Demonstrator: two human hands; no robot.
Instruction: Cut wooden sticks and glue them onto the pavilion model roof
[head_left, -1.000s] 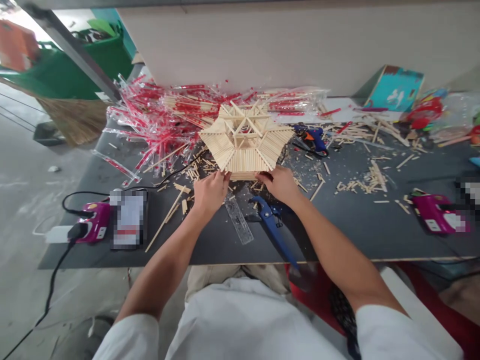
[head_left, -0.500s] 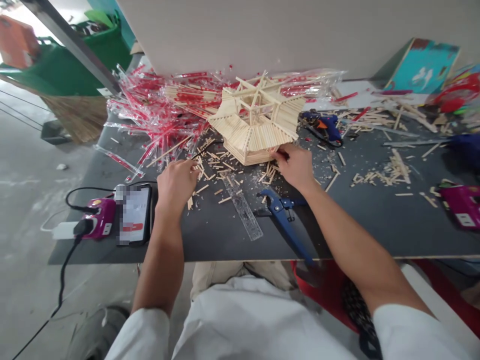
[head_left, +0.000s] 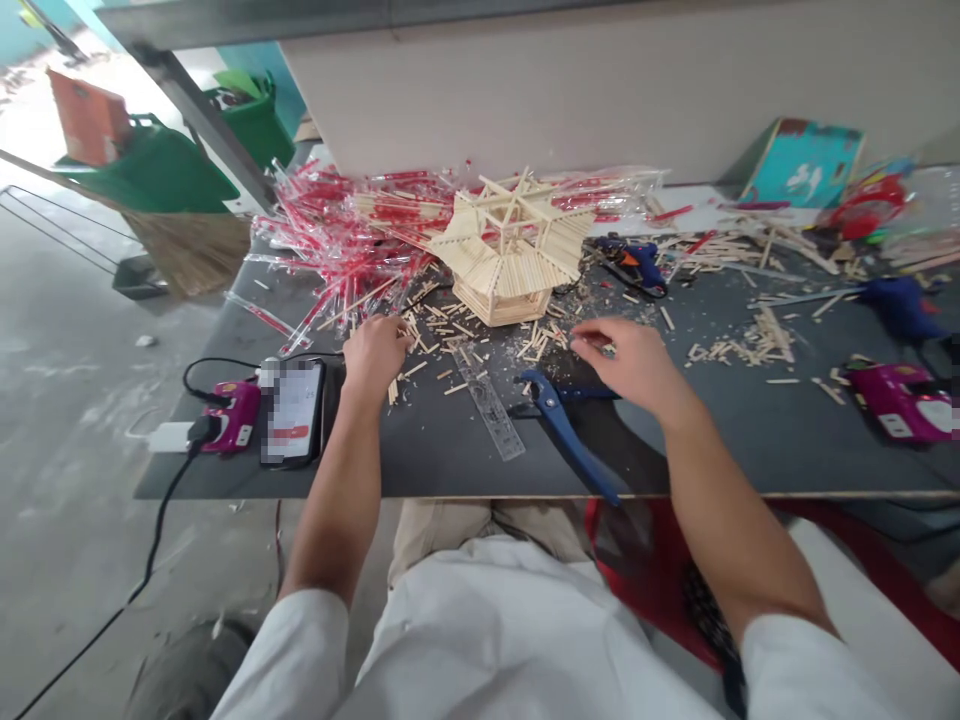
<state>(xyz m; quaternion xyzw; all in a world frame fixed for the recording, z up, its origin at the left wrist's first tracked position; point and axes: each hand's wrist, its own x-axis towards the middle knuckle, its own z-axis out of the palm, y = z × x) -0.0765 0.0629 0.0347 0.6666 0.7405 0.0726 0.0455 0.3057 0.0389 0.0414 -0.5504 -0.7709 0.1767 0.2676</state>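
Note:
A hexagonal roof model of pale wooden sticks stands on the dark table, with no hand on it. My left hand rests knuckles-up among loose cut stick pieces, fingers curled down onto them; what they pinch is hidden. My right hand hovers just above the table in front of the model, fingers loosely stretched to the left, nothing visible in them. It is over the handle of a blue cutter. A clear ruler lies between my hands.
A heap of red-wrapped chopsticks fills the back left. A phone and a purple device lie at the left edge, another purple device at the right. Two glue guns and stick scraps lie beyond.
Both hands have left the model: the left went down-left onto the loose sticks, then the right let go and drew back toward me. The view shifted slightly.

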